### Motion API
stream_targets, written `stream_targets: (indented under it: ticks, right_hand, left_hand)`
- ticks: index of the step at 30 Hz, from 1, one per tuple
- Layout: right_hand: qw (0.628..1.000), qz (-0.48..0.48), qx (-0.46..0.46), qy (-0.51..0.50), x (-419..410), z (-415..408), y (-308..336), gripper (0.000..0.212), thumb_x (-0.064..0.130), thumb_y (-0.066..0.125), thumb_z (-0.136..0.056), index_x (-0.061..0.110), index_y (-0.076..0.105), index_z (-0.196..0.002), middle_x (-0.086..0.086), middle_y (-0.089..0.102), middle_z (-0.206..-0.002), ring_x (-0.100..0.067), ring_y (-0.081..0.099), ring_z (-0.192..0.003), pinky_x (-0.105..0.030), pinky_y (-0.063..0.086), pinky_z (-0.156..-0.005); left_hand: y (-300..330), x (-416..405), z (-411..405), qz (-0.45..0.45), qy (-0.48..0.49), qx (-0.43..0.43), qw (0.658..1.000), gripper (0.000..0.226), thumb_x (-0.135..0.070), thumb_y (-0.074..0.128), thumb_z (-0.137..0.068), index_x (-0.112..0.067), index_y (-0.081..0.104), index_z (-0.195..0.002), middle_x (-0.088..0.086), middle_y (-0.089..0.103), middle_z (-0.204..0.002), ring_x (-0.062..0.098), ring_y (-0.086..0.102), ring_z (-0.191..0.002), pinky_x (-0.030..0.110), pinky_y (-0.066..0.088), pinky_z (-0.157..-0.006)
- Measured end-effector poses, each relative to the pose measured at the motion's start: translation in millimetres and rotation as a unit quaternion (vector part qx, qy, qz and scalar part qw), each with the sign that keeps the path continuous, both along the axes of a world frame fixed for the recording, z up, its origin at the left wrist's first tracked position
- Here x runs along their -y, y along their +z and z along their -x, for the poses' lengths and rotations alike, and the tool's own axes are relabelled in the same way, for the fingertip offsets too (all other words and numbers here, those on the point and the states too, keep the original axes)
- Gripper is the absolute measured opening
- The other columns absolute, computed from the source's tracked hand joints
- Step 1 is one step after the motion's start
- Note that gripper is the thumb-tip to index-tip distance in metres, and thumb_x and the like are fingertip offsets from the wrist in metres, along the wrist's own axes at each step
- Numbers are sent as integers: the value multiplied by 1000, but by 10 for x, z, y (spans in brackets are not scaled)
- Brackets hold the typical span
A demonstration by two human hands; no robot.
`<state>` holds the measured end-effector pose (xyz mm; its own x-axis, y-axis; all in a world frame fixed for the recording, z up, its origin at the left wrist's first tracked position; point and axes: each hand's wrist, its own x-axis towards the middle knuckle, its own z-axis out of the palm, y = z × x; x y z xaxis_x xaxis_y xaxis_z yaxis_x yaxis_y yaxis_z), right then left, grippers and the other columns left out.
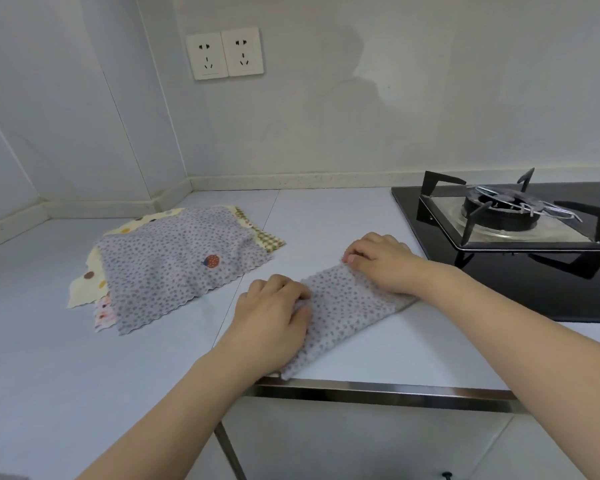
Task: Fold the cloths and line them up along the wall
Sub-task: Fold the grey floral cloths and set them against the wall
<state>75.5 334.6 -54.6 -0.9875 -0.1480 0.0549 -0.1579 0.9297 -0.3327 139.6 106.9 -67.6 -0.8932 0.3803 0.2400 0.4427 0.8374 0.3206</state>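
A grey dotted cloth [340, 317] lies folded into a long strip on the white counter, running from the front edge towards the stove. My left hand [274, 313] pinches its left edge near the middle with curled fingers. My right hand [381, 261] grips the strip's far end with curled fingers. To the left lies a loose pile of unfolded cloths [174, 265]: a grey dotted one with a small red motif on top, cream polka-dot, checked and pink ones beneath. The wall [326, 133] stands behind, apart from both.
A black gas hob [499, 271] with a burner and pan support [503, 213] fills the right side, close to my right hand. Two wall sockets [224, 53] sit above the counter. The counter's metal front edge [378, 393] runs below the strip.
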Motion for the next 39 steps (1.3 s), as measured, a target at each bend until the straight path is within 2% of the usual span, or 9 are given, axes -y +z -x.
stream_targets:
  ticks: [4,8,15,18,23,30,34,36,39]
  right_hand:
    - [998,-52,9,26,1,52,116,9,32,48,-91,35,52,-99,8,46,-103,-19,40,-110,-37,30,-100]
    - [997,-60,11,36,-29,99,95,7,33,52,-87,30,52,-81,6,48,-99,-19,40,-101,-34,33,-92]
    - [984,153,58,64,-177,153,137,13,19,61,-84,24,51,-78,10,52,-69,-10,46,-61,-26,38,-60]
    - [979,176,74,74,-182,175,110,7,24,62,-89,29,58,-87,10,58,-74,-6,51,-63,-23,40,-64]
    - [984,157,60,64,-167,158,87,16,25,56,-95,32,59,-81,18,55,-76,4,49,-67,-13,34,-61]
    - [989,111,85,47,-109,98,130,15,30,40,-102,23,53,-98,16,48,-84,0,45,-75,-17,32,-62]
    - [993,-93,-70,5,-43,15,84,24,29,32,-102,18,53,-106,2,52,-107,-23,48,-103,-34,36,-87]
    - [983,-82,-162,-30,12,-127,49,25,26,35,-100,18,52,-116,-2,49,-119,-26,43,-109,-39,33,-94]
    - [992,-30,-123,-30,88,-415,-64,35,33,34,-101,18,48,-130,-2,45,-130,-25,40,-120,-38,31,-101]
  left_hand:
    - [158,-114,228,-37,17,62,997,24,-28,38,-99,-23,61,-105,-2,54,-105,26,57,-95,44,47,-89]
    - [182,-291,484,39,51,31,997,22,-32,44,-97,-18,58,-107,4,56,-109,26,50,-104,35,43,-85]
    - [175,-391,611,6,44,47,998,13,-16,43,-90,-19,56,-90,-2,59,-88,22,52,-91,32,44,-72]
    - [165,-422,588,-28,44,24,998,12,-16,43,-92,-17,55,-89,-1,60,-84,21,54,-80,33,46,-66]
    - [43,-453,593,-14,58,-6,998,15,-28,45,-95,-19,58,-93,-2,59,-92,22,49,-92,37,43,-84]
    - [-69,-470,589,-12,64,-46,997,18,-23,37,-99,-14,53,-99,1,56,-99,22,44,-92,37,38,-83]
    - [-47,-517,551,35,76,-129,988,12,-20,43,-96,-13,53,-96,4,50,-96,25,46,-91,34,33,-74]
    - [-38,-521,467,35,62,-160,985,11,-12,44,-92,-10,54,-95,6,48,-91,26,46,-86,32,27,-69]
    - [-106,-494,234,29,46,-109,993,36,-30,26,-92,-10,55,-98,6,47,-94,27,46,-88,36,36,-74]
